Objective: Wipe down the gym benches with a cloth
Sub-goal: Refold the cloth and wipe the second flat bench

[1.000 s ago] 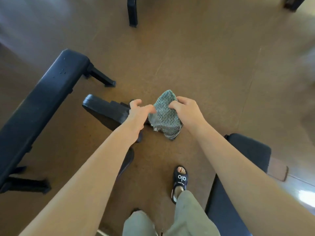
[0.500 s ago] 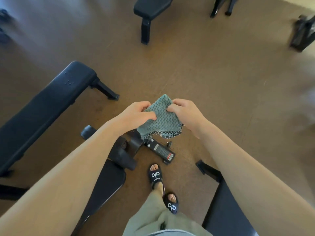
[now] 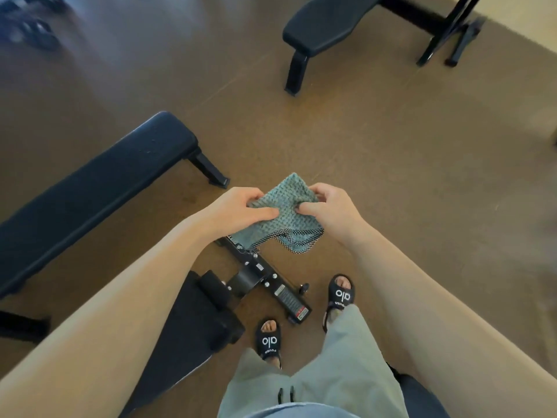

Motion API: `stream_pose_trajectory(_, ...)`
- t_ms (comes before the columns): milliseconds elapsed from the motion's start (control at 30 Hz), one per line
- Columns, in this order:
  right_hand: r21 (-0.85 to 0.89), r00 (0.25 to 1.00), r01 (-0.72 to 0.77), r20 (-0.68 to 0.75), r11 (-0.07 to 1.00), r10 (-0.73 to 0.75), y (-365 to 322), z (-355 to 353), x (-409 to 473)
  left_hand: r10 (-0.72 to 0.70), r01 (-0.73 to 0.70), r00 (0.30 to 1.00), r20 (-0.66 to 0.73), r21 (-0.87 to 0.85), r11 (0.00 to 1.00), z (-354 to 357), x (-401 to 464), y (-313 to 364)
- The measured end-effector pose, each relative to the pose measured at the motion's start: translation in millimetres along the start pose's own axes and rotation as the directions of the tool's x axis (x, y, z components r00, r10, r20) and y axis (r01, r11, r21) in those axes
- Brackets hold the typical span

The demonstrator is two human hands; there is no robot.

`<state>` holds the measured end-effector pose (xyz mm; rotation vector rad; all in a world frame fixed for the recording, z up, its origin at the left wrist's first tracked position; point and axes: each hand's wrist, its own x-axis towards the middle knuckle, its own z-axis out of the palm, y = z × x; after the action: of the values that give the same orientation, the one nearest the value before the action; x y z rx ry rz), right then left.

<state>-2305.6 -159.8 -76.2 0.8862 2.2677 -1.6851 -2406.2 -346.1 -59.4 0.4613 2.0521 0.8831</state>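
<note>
A teal waffle-weave cloth [image 3: 281, 217] with a dark mesh edge hangs in the air in front of me. My left hand [image 3: 238, 211] pinches its left side and my right hand [image 3: 328, 211] pinches its right side, thumbs on top. A long black flat bench [image 3: 90, 188] stands to the left. Another black bench [image 3: 334, 22] stands at the far upper right. Beneath my left arm lies a black padded bench [image 3: 193, 336] with a metal frame [image 3: 271, 285].
Brown carpet floor [image 3: 391, 164] spreads ahead and to the right. My feet in black sandals [image 3: 340, 294] stand beside the metal frame. A dark pad [image 3: 422, 396] shows at the lower right. Blurred dark equipment [image 3: 27, 28] sits at the top left.
The view has tilted up and I have stepped back; the far bench has come further into view. Both hands keep hold of the cloth, and my thumbs now press on its top.
</note>
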Motion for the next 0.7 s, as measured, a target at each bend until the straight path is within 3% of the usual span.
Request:
stream_pose_trajectory(233, -0.068, 0.991, 0.085, 0.11, 0.994, -0.077, -17.3, -23.5, 104.4, -0.104, 0.098, 0.983, -0.148, -0.051, 0.994, -28.7, 69.9, 16.4)
stream_pose_trajectory(400, -0.132, 0.961, 0.18, 0.237, 0.975, -0.145, -38.2, -55.5, 194.0, -0.245, 0.217, 0.924, -0.293, -0.123, 0.968, -44.3, 129.2, 47.0)
stream_pose_trajectory(700, -0.191, 0.864, 0.201, 0.496, 0.961, -0.082, -104.4, -78.6, 300.8, -0.371, 0.268, 0.841, -0.395, -0.291, 0.918, -80.8, 187.5, 74.4)
